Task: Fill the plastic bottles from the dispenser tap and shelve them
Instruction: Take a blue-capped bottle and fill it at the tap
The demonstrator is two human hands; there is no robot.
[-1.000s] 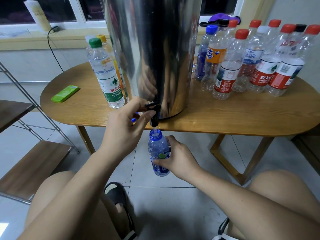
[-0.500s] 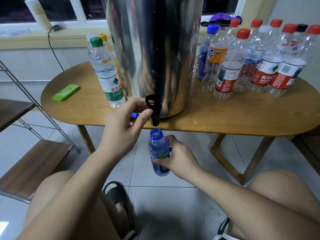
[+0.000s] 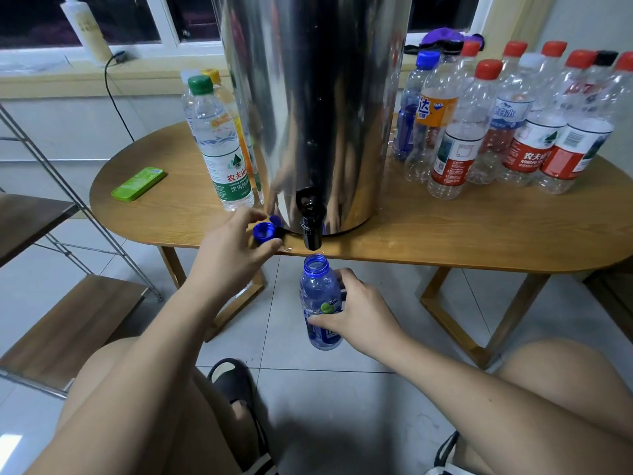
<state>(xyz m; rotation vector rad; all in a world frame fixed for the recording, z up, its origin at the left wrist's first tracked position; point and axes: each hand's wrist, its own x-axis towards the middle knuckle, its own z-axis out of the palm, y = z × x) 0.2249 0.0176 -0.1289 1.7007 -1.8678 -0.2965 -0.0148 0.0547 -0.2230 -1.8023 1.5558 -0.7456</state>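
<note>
Materials I see
Mirror-polished steel dispenser (image 3: 315,114), smooth wood-grain table (image 3: 479,228), clear blue plastic bottle (image 3: 320,293), glossy floor tiles (image 3: 325,406).

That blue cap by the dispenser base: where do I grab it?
Pinch the blue cap across its side wall, coming from above and from the front edge of the table. It lies open side up, with the dispenser close behind, so the near side is freest. The left hand has thumb and fingers either side of it. The right hand holds the blue bottle.
</note>
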